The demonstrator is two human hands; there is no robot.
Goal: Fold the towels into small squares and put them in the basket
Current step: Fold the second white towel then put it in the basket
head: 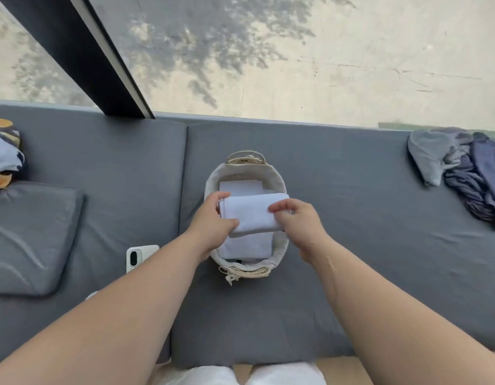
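- A person holds a folded white towel [249, 215] with both hands, right over the basket [278, 180].
- The left hand [213, 218] grips the left end of the towel. Its thumb lies on top and its fingers curl round the far edge.
- The right hand [299, 220] pinches the right end of the towel with curled fingers.
- The two hands are apart, with the towel between them.
- The towel lies flat across the middle of the basket. Its right end reaches out over the right rim.
- I cannot tell if the towel rests on the things below it or hangs just above them.
- The basket is a small oval one with a cloth lining and a woven handle at the far end and the near end.
- Inside it there are more folded white towels. One [246, 247] shows at the near side and one [240, 187] at the far side.
- The basket sits in the middle of a big grey cushion [352, 259].
- A white phone [141, 257] lies on the cushion, just left of the basket, near the left arm.
- A smaller grey pillow [32, 240] lies far off to the left.
- A heap of blue and grey clothes [468, 173] lies at the far right, well apart from the basket.
- A bundle of blue and orange cloth [4, 154] sits at the far left edge.
- A dark window post [82, 51] stands past the cushion.
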